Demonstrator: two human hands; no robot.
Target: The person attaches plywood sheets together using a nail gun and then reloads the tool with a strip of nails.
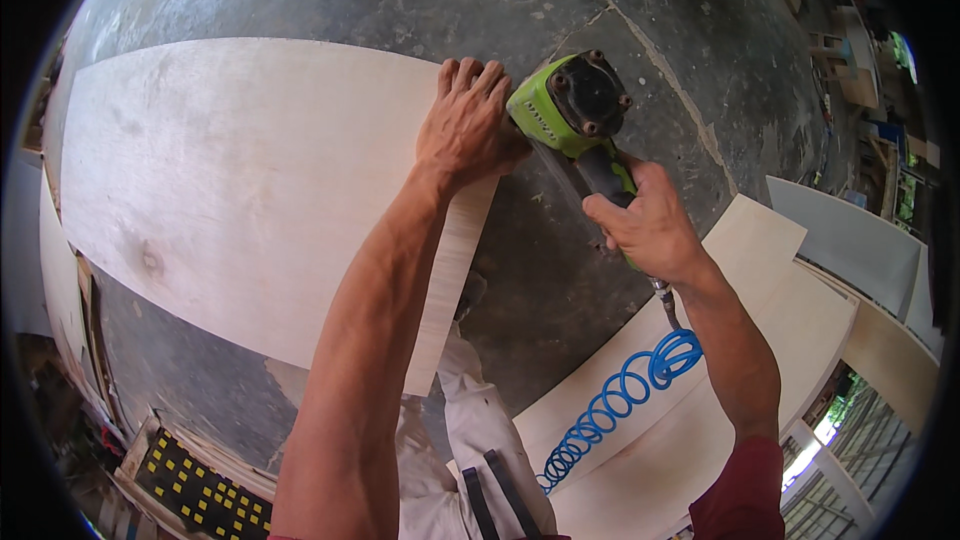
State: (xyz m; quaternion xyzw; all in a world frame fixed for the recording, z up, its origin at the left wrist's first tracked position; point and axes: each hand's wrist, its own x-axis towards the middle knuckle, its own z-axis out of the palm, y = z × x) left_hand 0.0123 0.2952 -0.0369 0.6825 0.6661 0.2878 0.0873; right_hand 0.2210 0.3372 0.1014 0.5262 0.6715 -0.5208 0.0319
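Observation:
My left hand (pixel 467 125) is closed on the far right corner of a large pale plywood panel (pixel 260 170), its fingers bent over the edge. The panel spans the left half of the view, and its right edge shows as a pale strip. My right hand (pixel 650 220) is wrapped round the handle of a green and black pneumatic nail gun (pixel 570 105). The gun's head is just right of my left hand, close to the panel's corner. Its nose is hidden from view. A blue coiled air hose (pixel 620 395) joins the handle's lower end.
More plywood boards (pixel 640 460) lie at the lower right under the hose. A grey-white panel (pixel 850 240) stands beyond them. At the lower left is a black piece with yellow squares (pixel 205 480). The concrete floor (pixel 400 0) is cracked. Timber scraps (pixel 850 80) are at the far right.

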